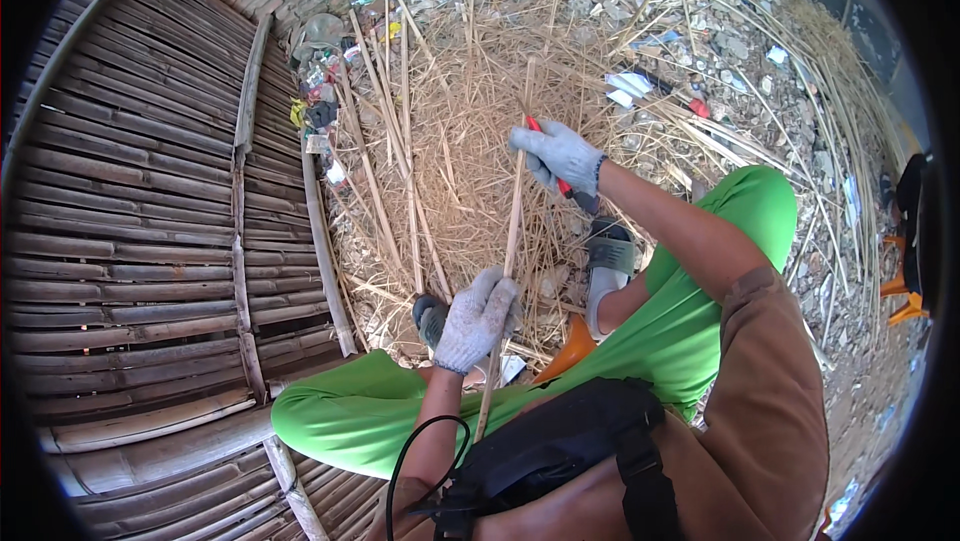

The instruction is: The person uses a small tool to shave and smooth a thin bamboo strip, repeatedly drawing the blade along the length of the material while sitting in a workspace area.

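Both hands gloved, forearms bare. Left hand (477,319) low and near the body, fingers curled shut, wrist straight. Right hand (556,156) farther out, arm extended forward, fist closed, elbow bent over the knee.

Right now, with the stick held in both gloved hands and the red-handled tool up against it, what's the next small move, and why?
Probably draw the red-handled tool a short way down the bamboo stick toward the body. The right hand holds the tool against the stick's upper part, while the left hand grips the stick lower down and steadies it over the straw-like shavings. The blade itself is hidden.
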`<action>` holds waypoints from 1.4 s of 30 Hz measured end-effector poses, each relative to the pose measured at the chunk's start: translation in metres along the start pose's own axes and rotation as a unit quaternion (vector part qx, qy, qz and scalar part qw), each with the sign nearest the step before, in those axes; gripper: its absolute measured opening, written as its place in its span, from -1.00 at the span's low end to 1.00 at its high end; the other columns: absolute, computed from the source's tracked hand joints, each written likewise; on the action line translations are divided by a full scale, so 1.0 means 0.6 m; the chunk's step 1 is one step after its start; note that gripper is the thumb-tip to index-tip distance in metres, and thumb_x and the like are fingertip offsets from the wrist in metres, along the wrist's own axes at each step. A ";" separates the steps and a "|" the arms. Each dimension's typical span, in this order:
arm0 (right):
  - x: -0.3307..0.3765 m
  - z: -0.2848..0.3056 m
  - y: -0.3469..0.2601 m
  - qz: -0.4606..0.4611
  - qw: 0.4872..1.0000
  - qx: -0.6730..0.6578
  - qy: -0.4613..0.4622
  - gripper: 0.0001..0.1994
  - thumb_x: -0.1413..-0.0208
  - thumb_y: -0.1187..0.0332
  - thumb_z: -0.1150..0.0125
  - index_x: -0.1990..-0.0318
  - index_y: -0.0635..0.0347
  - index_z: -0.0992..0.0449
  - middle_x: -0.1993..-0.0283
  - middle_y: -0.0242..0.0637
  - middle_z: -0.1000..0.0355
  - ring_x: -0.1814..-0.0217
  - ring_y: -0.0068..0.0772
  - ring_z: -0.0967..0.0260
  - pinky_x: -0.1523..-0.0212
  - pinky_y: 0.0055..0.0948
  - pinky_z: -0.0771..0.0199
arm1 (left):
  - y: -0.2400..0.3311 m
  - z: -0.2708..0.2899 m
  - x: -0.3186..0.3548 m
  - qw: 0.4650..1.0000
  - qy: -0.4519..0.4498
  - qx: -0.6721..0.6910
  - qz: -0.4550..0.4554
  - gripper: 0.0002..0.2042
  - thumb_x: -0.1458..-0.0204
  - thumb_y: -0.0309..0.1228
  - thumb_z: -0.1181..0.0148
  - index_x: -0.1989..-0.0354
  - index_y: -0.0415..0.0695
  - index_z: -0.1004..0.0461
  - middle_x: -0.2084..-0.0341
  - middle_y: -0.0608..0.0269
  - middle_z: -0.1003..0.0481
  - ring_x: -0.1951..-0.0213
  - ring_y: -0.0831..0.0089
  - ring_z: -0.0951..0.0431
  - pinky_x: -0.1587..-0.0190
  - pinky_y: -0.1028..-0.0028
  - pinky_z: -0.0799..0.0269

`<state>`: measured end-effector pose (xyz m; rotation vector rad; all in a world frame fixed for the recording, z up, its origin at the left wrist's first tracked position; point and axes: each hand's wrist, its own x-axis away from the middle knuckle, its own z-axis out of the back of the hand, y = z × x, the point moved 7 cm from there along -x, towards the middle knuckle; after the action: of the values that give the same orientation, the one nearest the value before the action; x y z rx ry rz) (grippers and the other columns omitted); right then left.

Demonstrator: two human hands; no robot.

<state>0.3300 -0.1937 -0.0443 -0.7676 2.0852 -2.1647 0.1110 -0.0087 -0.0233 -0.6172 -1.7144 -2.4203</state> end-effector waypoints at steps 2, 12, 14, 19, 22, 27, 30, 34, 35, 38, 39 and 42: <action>-0.003 0.011 -0.021 0.013 1.000 -0.016 0.006 -0.56 -0.42 -0.09 -0.24 0.09 0.18 -0.51 0.47 -0.40 -0.46 0.56 -0.54 -0.41 0.55 -0.44 -0.46 | 0.013 0.017 -0.015 0.997 0.006 -0.079 -0.027 -0.68 -0.50 -0.15 -0.08 0.03 -0.21 -0.51 0.48 0.29 -0.53 0.50 0.53 -0.57 0.40 0.47 -0.50; 0.029 0.039 -0.043 0.011 0.997 -0.060 0.054 -0.57 -0.45 -0.10 -0.18 0.03 0.13 -0.50 0.39 -0.42 -0.49 0.53 -0.59 -0.42 0.53 -0.47 -0.46 | 0.113 0.035 -0.033 0.995 -0.039 -0.086 -0.011 -0.64 -0.47 -0.22 -0.09 -0.22 -0.25 -0.49 0.43 0.29 -0.57 0.46 0.54 -0.58 0.37 0.47 -0.55; 0.061 -0.017 -0.032 0.004 0.999 -0.039 -0.020 -0.57 -0.46 -0.08 -0.17 0.07 0.16 -0.49 0.40 -0.41 -0.48 0.53 -0.57 -0.40 0.53 -0.46 -0.44 | 0.074 0.011 -0.016 0.999 -0.042 -0.015 0.007 -0.64 -0.47 -0.22 -0.10 -0.22 -0.24 -0.49 0.41 0.34 -0.54 0.50 0.53 -0.54 0.40 0.49 -0.53; 0.102 -0.073 0.019 -0.053 0.996 0.030 -0.071 -0.58 -0.44 -0.06 -0.19 0.14 0.18 -0.50 0.40 -0.39 -0.48 0.49 -0.57 -0.42 0.50 -0.45 -0.44 | 0.006 -0.042 -0.005 0.985 0.044 0.141 0.089 -0.66 -0.48 -0.14 -0.11 -0.16 -0.15 -0.53 0.49 0.41 -0.47 0.59 0.66 -0.41 0.57 0.57 -0.32; 0.074 -0.072 0.057 -0.011 0.992 0.109 -0.067 -0.48 -0.43 -0.16 -0.14 0.19 0.21 -0.53 0.35 -0.18 -0.57 0.45 -0.33 -0.53 0.40 -0.25 -0.54 | -0.001 -0.040 -0.006 0.983 0.097 0.145 0.064 -0.67 -0.48 -0.12 -0.10 -0.11 -0.14 -0.55 0.52 0.43 -0.46 0.67 0.68 -0.33 0.65 0.57 -0.25; 0.123 -0.119 0.016 0.152 0.879 0.445 -0.079 -0.25 -0.41 -0.41 0.16 0.17 0.20 -0.59 0.24 0.09 -0.66 0.21 0.21 -0.67 0.15 0.14 -0.64 | -0.034 0.001 -0.007 0.963 0.146 0.222 0.054 -0.72 -0.47 -0.23 -0.05 -0.07 -0.16 -0.55 0.57 0.39 -0.47 0.72 0.65 -0.32 0.72 0.58 -0.18; 0.157 -0.161 0.023 0.157 0.840 0.503 -0.128 -0.24 -0.43 -0.42 0.23 0.22 0.12 -0.64 0.26 0.07 -0.67 0.23 0.19 -0.69 0.17 0.13 -0.69 | -0.061 0.020 -0.009 0.958 0.163 0.237 0.010 -0.74 -0.45 -0.28 -0.02 -0.02 -0.21 -0.54 0.58 0.36 -0.49 0.72 0.64 -0.34 0.71 0.57 -0.23; 0.140 -0.159 0.023 0.135 0.817 0.542 -0.146 -0.24 -0.44 -0.41 0.23 0.32 0.05 -0.67 0.32 0.06 -0.67 0.26 0.16 -0.69 0.23 0.12 -0.69 | -0.090 0.017 -0.006 0.949 0.182 0.258 0.019 -0.74 -0.41 -0.33 0.00 0.02 -0.26 -0.53 0.55 0.24 -0.58 0.72 0.56 -0.40 0.70 0.51 -0.32; 0.121 -0.150 0.019 0.151 0.811 0.553 -0.122 -0.28 -0.44 -0.39 0.18 0.31 0.06 -0.65 0.37 0.03 -0.65 0.31 0.15 -0.68 0.28 0.11 -0.68 | -0.084 0.019 -0.007 0.951 0.194 0.238 0.022 -0.74 -0.39 -0.35 0.01 0.01 -0.28 -0.52 0.54 0.19 -0.58 0.73 0.53 -0.41 0.71 0.49 -0.32; 0.120 -0.165 0.038 0.148 0.804 0.567 -0.097 -0.29 -0.44 -0.38 0.15 0.34 0.07 -0.63 0.44 -0.01 -0.63 0.36 0.14 -0.67 0.33 0.09 -0.67 | -0.096 0.023 -0.006 0.949 0.177 0.257 0.040 -0.75 -0.38 -0.37 0.01 0.01 -0.29 -0.52 0.55 0.17 -0.58 0.74 0.51 -0.41 0.72 0.47 -0.32; 0.138 -0.180 0.044 0.173 0.803 0.560 -0.113 -0.29 -0.44 -0.38 0.15 0.35 0.07 -0.63 0.44 -0.01 -0.63 0.37 0.13 -0.67 0.33 0.09 -0.67 | -0.097 0.022 -0.006 0.948 0.178 0.259 0.041 -0.75 -0.38 -0.37 0.01 0.01 -0.29 -0.52 0.55 0.17 -0.58 0.74 0.51 -0.41 0.72 0.47 -0.32; 0.124 -0.175 0.018 0.181 0.793 0.564 -0.141 -0.28 -0.43 -0.39 0.15 0.36 0.07 -0.63 0.43 -0.01 -0.63 0.38 0.11 -0.67 0.32 0.12 -0.67 | -0.094 0.016 -0.003 0.945 0.195 0.259 0.041 -0.75 -0.37 -0.37 0.01 0.04 -0.29 -0.53 0.55 0.17 -0.58 0.75 0.50 -0.42 0.73 0.45 -0.33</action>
<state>0.2227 -0.1242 -0.0284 -0.4128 0.4639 -2.2867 0.0973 0.0201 -0.0709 -0.1235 -1.9647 -1.7575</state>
